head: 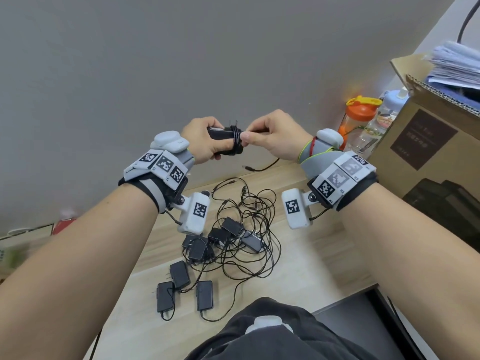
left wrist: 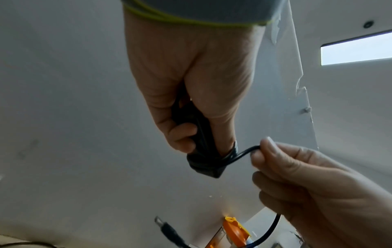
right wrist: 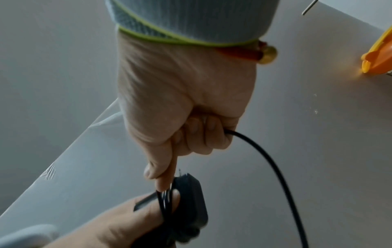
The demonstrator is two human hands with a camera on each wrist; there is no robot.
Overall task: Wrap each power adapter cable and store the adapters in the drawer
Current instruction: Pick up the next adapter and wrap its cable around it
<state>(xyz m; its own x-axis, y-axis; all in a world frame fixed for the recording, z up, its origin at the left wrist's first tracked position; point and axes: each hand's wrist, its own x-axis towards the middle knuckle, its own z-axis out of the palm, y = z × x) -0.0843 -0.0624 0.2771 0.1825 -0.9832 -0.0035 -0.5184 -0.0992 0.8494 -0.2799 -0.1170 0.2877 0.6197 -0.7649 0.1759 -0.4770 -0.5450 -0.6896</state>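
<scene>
The left hand (left wrist: pixel 186 94) grips a black adapter (left wrist: pixel 203 161) while the right hand (left wrist: pixel 318 193) pinches its cable (left wrist: pixel 244 153).

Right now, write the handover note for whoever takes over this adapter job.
Left hand grips the adapter, several cable turns already round its body. Right hand pinches the cable close to the wraps; its loose tail hangs down to the desk. About seven more adapters lie there: a tangled pile and three nearer the body, all unwrapped. No drawer is clearly in view. Left: finish this wrap, do the rest, store all.
</scene>
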